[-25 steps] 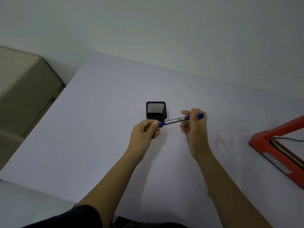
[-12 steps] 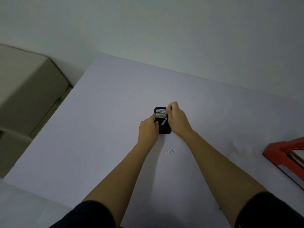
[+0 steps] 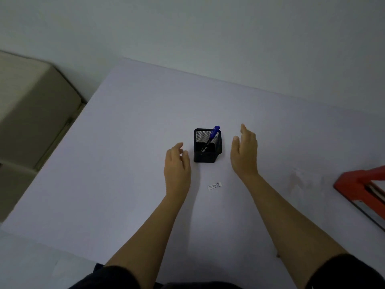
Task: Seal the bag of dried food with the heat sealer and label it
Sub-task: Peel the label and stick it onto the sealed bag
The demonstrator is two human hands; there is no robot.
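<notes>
A blue pen (image 3: 212, 136) leans inside a black mesh pen holder (image 3: 206, 146) in the middle of the pale table (image 3: 125, 163). My left hand (image 3: 177, 165) hovers just left of the holder, fingers relaxed and empty. On the holder's right, my right hand (image 3: 244, 151) is held with straight fingers and holds nothing. A small white printed label (image 3: 214, 186) lies flat on the table between my wrists. The red heat sealer (image 3: 362, 190) is partly cut off at the right edge. No bag of dried food is in view.
A beige cushioned seat (image 3: 31, 113) stands off the table's left side. A plain wall runs behind the table's far edge. A faint smudge (image 3: 295, 176) marks the table left of the sealer.
The capped pen, held in both hands a second ago, was put into the mesh holder by my right hand. Both hands have let go and drawn apart to either side of the holder.
</notes>
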